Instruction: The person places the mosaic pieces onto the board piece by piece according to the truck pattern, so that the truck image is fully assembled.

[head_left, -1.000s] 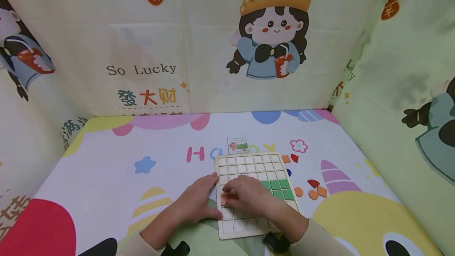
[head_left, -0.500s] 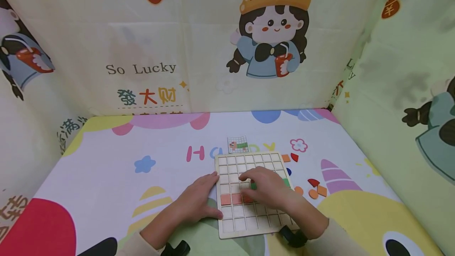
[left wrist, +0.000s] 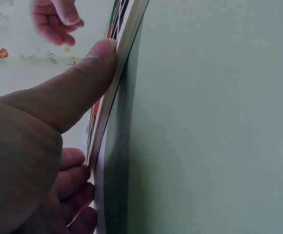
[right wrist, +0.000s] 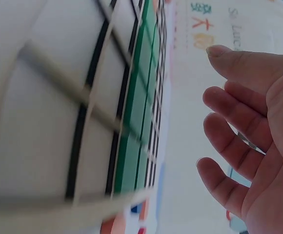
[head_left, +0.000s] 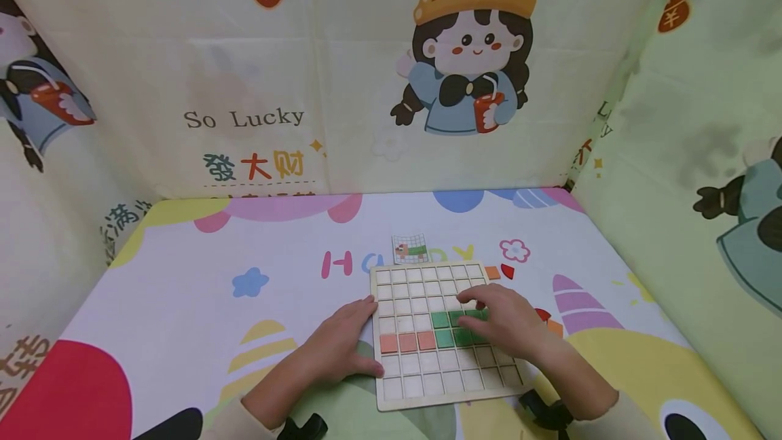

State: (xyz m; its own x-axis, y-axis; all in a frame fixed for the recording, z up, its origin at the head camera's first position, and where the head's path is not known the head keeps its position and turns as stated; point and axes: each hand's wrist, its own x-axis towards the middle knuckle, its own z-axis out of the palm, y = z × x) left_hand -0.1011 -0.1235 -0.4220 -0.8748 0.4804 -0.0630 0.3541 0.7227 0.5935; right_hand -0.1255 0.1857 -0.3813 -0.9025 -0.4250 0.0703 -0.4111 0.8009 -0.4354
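Observation:
A pale wooden grid board [head_left: 394, 389] lies on the printed tablecloth. Three salmon-coloured square tiles [head_left: 407, 342] sit in a row at its left side, and several green square tiles [head_left: 441, 320] fill cells to their right, partly hidden under my right hand. My left hand [head_left: 339, 341] rests along the board's left edge; in the left wrist view its thumb [left wrist: 78, 80] presses the side of the rim. Over the right part of the board hovers my right hand [head_left: 510, 321]. Its fingers are loosely bent and hold nothing in the right wrist view.
A small picture card [head_left: 411, 248] lies just beyond the board's far edge. Right of the board are loose pieces, among them an orange square [head_left: 492, 272] and a red quarter-round [head_left: 508, 271]. A patterned cloth wall [head_left: 354, 87] rises behind the table.
My right hand has moved right, from the salmon tiles across the board to above the green tiles, uncovering the three salmon tiles. My left hand has stayed at the edge.

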